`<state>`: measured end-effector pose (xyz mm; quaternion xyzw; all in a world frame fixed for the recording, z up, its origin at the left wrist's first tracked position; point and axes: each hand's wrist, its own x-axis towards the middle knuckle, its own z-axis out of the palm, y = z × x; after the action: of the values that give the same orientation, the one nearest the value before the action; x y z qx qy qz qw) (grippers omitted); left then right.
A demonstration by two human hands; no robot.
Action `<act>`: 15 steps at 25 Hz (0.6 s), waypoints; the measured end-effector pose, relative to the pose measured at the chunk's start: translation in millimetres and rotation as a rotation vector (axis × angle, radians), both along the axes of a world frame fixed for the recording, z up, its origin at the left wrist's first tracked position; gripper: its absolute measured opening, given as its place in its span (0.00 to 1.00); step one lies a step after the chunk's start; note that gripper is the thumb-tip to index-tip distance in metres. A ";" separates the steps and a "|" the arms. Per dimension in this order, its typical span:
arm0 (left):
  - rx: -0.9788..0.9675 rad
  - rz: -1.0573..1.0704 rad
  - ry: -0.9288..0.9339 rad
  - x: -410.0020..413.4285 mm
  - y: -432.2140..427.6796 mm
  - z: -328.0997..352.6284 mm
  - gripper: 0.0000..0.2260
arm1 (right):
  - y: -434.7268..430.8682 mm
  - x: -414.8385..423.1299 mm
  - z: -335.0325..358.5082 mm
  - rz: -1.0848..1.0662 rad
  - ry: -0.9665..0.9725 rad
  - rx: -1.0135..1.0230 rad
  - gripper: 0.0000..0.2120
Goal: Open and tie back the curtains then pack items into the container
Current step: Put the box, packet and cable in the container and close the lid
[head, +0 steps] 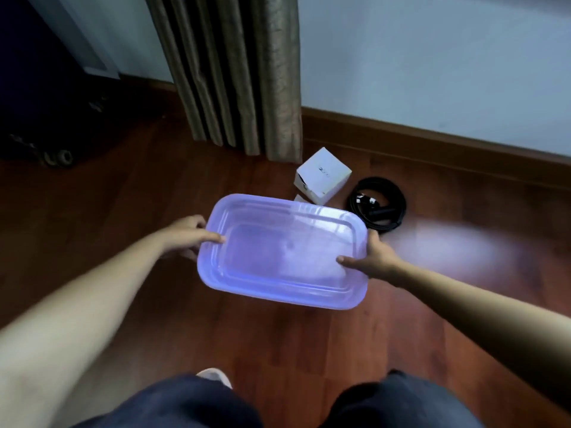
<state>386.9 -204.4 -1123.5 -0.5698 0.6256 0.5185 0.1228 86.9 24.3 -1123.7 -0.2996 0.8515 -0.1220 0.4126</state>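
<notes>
The wooden floor (278, 350) fills most of the view, with a pale wall behind it. Beyond the container, at its far side, the curtain (234, 72) hangs gathered into tight folds down to the floor; no tie-back shows in this view. Far off to the container's left stands a dark wheeled case (46, 103).

The purple see-through container (272, 294) is in the middle, in front of the person's knees, with its long axis running left to right and the right end a little nearer the body. It seems to be lifted off the floor, but that is not certain, and whether it has a lid on is hard to tell.

Just past the container's far right corner lie a coil of black cable (378, 205) and, to the left of it, a white cardboard box (323, 177), the box almost touching the container's far edge in the picture.

The left hand (185, 236) grips the left short end, thumb on top of the rim and fingers curled round the edge. The right hand (374, 257) grips the right short end the same way.

Packing seems to be the step in hand. Both things to pack lie beyond the right end, so the right hand is the nearer one to reach forward for them, once the container is set down or held by the left hand alone.
</notes>
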 end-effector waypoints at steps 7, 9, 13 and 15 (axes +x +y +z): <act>-0.126 -0.219 0.035 -64.1 63.2 -16.3 0.19 | 93.2 -38.6 -9.5 -0.083 0.044 -0.065 0.42; -0.108 -0.231 0.007 -74.2 68.7 -18.6 0.19 | 106.2 -41.5 -12.9 -0.094 0.048 -0.060 0.41; -0.015 -0.297 0.017 -98.7 78.9 -33.9 0.19 | 126.3 -65.7 -26.1 -0.099 0.080 -0.100 0.39; -0.010 -0.279 0.018 -106.5 80.4 -36.1 0.20 | 133.7 -73.5 -30.0 -0.119 0.070 -0.130 0.37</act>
<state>280.3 -124.0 -1159.5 -0.4731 0.7024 0.4985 0.1853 13.4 157.9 -1153.6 -0.2787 0.8721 -0.1909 0.3541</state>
